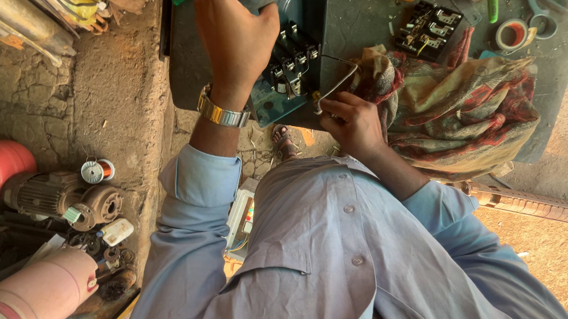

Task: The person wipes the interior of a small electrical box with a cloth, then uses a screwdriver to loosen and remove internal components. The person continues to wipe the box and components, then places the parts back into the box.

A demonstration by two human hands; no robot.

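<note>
Blue shirt (317, 257) nearest; beyond it a dark bench (557, 60) over cracked dirt floor (106, 92), motors (60, 198) at left. Teal switch box (307, 18) lies open on the bench, black contactors inside. Left hand (235, 39) grips its edge; right hand (355, 124) pinches a wire (342, 82).

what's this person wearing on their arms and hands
Both arms are in loose pale blue-grey shirt sleeves, pushed up to just below the elbows, so the forearms are bare. The left hand has a shiny silver metal watch band at the wrist. The right hand wears nothing: no glove, ring or band shows.
</note>
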